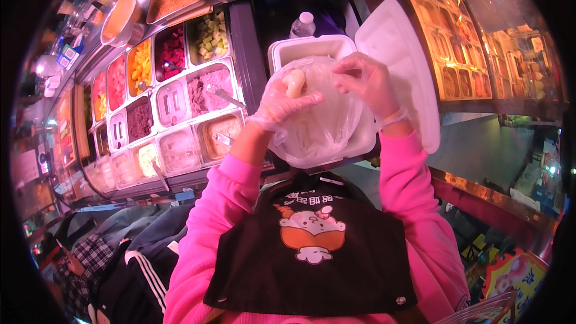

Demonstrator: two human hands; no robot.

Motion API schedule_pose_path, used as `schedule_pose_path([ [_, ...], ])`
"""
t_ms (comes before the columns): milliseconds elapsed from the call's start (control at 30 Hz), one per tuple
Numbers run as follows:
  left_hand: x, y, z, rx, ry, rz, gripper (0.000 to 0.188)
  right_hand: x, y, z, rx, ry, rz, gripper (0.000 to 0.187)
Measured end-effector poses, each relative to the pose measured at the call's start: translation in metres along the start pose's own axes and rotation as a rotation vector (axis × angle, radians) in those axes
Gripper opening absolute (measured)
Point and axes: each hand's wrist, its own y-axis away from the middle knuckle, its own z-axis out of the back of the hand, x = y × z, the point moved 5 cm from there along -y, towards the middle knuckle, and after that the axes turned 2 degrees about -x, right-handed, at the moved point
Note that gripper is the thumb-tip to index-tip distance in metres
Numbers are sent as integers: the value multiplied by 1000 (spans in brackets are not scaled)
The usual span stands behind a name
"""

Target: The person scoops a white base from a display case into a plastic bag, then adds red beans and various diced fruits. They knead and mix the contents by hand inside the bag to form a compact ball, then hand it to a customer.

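From where I am standing, the gloved left grip is holding a small, pale, rounded lump. Rightward, the gloved right grip is hanging with bent fingers; I cannot tell if it is pinching something. Beneath both, a translucent plastic bag is covering a white rectangular box.

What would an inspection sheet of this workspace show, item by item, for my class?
Surface: dark counter, mostly covered.
Job's things: open white box, its lid at right; thin plastic spread over the box; pale rounded item.
Clutter: white-capped bottle behind the box; food containers at left.
Grips: gloved left hand holds the pale rounded item; gloved right hand is pinched above the plastic, contents unclear.
Cables: none clearly made out.
Surroundings: lit food display at right; another person's checked clothing at lower left.
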Motion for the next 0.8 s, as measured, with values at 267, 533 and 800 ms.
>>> schedule_pose_path([
  [267,-26,3,-19,-80,-96,-161,76,-22,8,-22,37,117,73,11],
  [533,-56,17,-26,-332,-225,-385,50,-56,31,-30,112,-104,-276,20],
  [800,-74,23,-42,-287,-753,-828,75,-46,27,-21,94,-395,-397,24],
])
